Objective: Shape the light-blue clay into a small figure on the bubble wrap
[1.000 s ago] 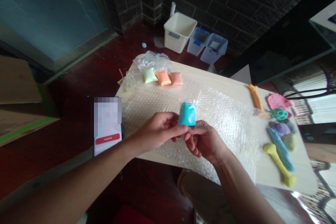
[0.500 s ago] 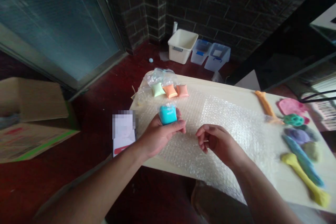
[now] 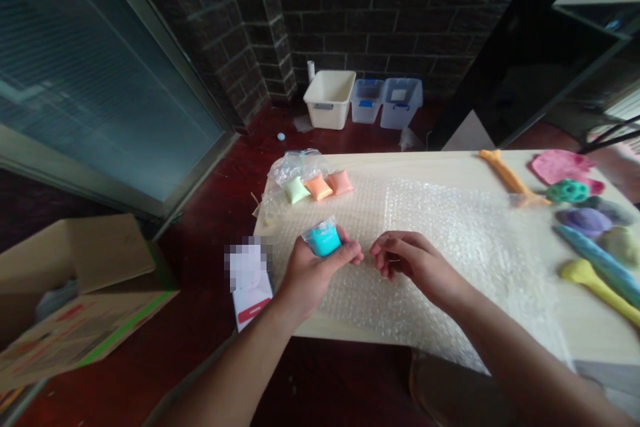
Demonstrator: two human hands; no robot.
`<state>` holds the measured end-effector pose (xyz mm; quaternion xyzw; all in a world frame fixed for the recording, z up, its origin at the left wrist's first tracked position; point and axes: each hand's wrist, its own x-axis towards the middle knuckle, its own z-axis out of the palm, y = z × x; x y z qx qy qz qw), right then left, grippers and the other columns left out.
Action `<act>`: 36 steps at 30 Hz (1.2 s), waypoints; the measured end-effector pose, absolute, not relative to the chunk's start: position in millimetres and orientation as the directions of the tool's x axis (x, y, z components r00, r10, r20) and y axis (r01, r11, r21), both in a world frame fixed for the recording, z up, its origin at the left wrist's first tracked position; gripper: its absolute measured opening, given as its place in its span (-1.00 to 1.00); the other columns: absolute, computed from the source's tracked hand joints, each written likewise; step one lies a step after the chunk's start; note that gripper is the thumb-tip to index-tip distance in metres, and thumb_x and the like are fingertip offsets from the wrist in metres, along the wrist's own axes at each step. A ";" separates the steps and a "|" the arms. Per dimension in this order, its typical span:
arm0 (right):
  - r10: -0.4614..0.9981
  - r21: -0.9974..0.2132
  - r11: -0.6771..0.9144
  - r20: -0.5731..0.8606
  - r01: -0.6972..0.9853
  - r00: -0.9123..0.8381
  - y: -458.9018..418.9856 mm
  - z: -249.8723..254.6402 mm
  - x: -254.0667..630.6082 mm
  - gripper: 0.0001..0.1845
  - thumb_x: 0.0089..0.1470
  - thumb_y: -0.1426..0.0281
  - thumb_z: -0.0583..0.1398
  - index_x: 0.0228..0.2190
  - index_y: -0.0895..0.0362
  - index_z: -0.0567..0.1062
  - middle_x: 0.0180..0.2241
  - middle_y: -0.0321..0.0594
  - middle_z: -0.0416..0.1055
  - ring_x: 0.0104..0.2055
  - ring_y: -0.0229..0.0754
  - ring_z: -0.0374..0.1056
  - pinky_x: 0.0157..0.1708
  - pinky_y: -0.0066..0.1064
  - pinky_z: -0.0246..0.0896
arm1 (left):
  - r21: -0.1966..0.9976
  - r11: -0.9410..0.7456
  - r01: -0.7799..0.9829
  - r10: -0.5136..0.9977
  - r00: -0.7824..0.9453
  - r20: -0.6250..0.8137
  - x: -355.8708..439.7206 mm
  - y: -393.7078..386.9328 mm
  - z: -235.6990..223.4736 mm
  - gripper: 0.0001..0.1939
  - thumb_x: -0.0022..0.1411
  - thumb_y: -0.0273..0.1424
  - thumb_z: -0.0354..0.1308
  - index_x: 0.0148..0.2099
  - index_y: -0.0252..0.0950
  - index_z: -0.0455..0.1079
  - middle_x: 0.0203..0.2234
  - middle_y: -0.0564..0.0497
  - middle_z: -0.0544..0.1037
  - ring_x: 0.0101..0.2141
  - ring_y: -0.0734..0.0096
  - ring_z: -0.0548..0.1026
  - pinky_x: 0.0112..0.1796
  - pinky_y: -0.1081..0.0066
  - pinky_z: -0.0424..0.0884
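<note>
My left hand (image 3: 315,270) is closed around a turquoise packet of modelling clay (image 3: 325,240) in a clear wrapper, its thumb lying across the near side. To the right, my right hand (image 3: 403,257) hangs over the bubble wrap (image 3: 450,233) with its fingers loosely curled and apart, nothing visible in them. Beyond my left hand lie three more clay packets: a pale green one (image 3: 297,191), an orange one (image 3: 319,188) and a salmon-pink one (image 3: 341,182). A crumpled clear plastic bag (image 3: 303,161) rests behind them.
Shaped clay pieces sit at the table's right: an orange bone (image 3: 507,173), a pink piece (image 3: 563,167), a green one (image 3: 570,191), a purple one (image 3: 585,220) and a yellow bone (image 3: 600,287). An open cardboard box (image 3: 100,320) stands left; bins (image 3: 330,110) line the wall.
My right hand let go of the turquoise packet and moved away to the right. The packet shifted left in my left hand and is now tilted. The view has also turned.
</note>
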<state>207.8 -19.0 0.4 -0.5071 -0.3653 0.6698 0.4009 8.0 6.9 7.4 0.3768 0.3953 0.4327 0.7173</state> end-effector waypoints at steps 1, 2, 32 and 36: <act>0.908 -0.896 -0.411 -0.386 -0.166 -0.162 -18.9 0.6 207.8 -0.68 0.12 0.16 0.28 -0.43 0.17 0.60 -0.49 -0.17 0.50 -0.47 -0.21 0.37 -0.45 -0.37 0.21 | 0.874 0.349 -0.339 0.921 0.297 -0.253 9.0 7.4 8.6 -0.65 0.01 -0.33 0.55 -0.31 -0.28 0.43 -0.45 0.13 0.53 -0.40 0.47 0.53 -0.23 0.37 0.49; 0.909 -0.897 -0.410 -0.386 -0.166 -0.159 -19.0 0.9 207.8 -0.69 0.12 0.17 0.29 -0.43 0.17 0.60 -0.50 -0.17 0.49 -0.47 -0.21 0.37 -0.45 -0.37 0.21 | 0.863 0.360 -0.354 0.920 0.286 -0.267 9.7 7.9 9.9 -0.62 -0.04 -0.34 0.57 -0.34 -0.28 0.40 -0.47 0.15 0.48 -0.43 0.51 0.49 -0.28 0.40 0.48; 0.907 -0.906 -0.410 -0.392 -0.105 -0.155 -18.6 -0.3 205.9 -0.68 0.06 0.15 0.32 -0.48 0.16 0.60 -0.52 -0.18 0.51 -0.52 -0.24 0.36 -0.47 -0.38 0.23 | 0.727 0.599 -0.335 0.780 0.450 -0.435 10.9 7.8 15.2 -0.61 0.08 -0.32 0.46 -0.45 -0.26 0.25 -0.73 0.27 0.25 -0.71 0.65 0.24 -0.59 0.53 0.26; 0.906 -0.907 -0.411 -0.394 -0.096 -0.152 -19.1 -1.0 205.7 -0.68 0.07 0.15 0.32 -0.48 0.16 0.60 -0.51 -0.18 0.51 -0.51 -0.24 0.36 -0.47 -0.38 0.23 | 0.749 0.592 -0.299 0.795 0.368 -0.482 12.8 7.4 21.5 -0.54 0.03 -0.23 0.48 -0.52 -0.24 0.21 -0.83 0.31 0.13 -0.83 0.72 -0.02 -0.76 0.57 -0.03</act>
